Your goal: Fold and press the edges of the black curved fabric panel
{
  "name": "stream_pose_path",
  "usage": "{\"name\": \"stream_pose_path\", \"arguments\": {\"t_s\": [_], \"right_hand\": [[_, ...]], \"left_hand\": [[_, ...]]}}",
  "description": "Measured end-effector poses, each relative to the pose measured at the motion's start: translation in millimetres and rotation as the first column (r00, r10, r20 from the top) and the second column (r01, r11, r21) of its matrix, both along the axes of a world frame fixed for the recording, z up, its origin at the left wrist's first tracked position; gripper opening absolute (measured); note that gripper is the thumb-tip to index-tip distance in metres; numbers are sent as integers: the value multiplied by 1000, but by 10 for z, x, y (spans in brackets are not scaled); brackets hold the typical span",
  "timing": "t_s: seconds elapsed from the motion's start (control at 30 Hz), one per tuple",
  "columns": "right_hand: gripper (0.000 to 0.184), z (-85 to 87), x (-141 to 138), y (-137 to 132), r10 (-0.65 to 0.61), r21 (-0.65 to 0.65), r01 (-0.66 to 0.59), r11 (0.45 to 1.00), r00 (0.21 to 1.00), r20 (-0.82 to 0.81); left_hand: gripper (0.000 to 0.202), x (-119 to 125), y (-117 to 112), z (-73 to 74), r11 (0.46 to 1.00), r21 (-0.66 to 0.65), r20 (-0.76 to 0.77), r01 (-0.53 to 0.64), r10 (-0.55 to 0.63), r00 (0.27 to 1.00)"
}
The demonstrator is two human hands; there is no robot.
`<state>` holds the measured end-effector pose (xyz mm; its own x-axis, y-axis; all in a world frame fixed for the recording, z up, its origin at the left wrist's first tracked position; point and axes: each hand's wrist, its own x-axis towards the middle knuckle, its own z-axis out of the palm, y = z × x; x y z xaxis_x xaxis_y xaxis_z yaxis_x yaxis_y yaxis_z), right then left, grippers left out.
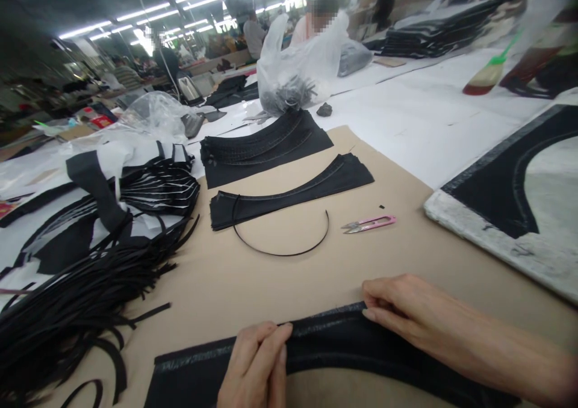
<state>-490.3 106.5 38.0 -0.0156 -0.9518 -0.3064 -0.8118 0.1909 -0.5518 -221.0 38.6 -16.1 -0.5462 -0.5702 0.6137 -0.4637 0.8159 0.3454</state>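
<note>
A curved black fabric piece (332,342) lies along the front of the table, with a greyish streaked band near its far edge. My left hand (255,363) is closed at that edge, its fingers together and the thumb beside them. Further right, my right hand (401,306) pinches the same edge between thumb and fingers. Part of the piece is hidden under both hands and the right forearm. Beyond them lie a thin black strip (280,255) bent in an arc and thread snips (370,224) with pink handles.
Two stacks of curved black pieces, a nearer stack (289,194) and a farther stack (271,149), lie on the brown sheet (289,281). Black strips (90,299) heap at left. A pale board (478,233) bears another black piece at right. Behind are a plastic bag (298,65) and a bottle (487,74).
</note>
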Motion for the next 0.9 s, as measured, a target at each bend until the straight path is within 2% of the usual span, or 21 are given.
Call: {"name": "stream_pose_path", "arguments": {"t_s": [0.1,0.2,0.37,0.47,0.63,0.8,0.9], "right_hand": [[26,-13,-7,-5,0,11,1,1000,1000,-24],[27,-3,-16,-7,-11,31,13,999,998,-58],[27,71,-1,-57,-38,60,44,997,993,-109],[28,85,5,-66,-26,65,34,997,993,-119],[30,59,6,-38,-43,36,48,998,993,-111],[29,43,11,-55,-69,57,83,995,976,-205],[28,19,10,-57,-77,34,85,996,978,-193]], "left_hand": [[30,44,-68,-40,995,-23,94,101,-98,991],[36,91,-124,-99,977,-100,263,187,-156,952],[41,128,-165,-158,939,-269,431,214,-81,899],[41,102,-131,-180,937,-295,432,189,-45,901],[41,35,-26,-231,964,-258,343,58,36,939],[41,5,9,-274,967,-255,306,28,53,951],[40,3,-8,-275,962,-270,314,32,56,948]]}}
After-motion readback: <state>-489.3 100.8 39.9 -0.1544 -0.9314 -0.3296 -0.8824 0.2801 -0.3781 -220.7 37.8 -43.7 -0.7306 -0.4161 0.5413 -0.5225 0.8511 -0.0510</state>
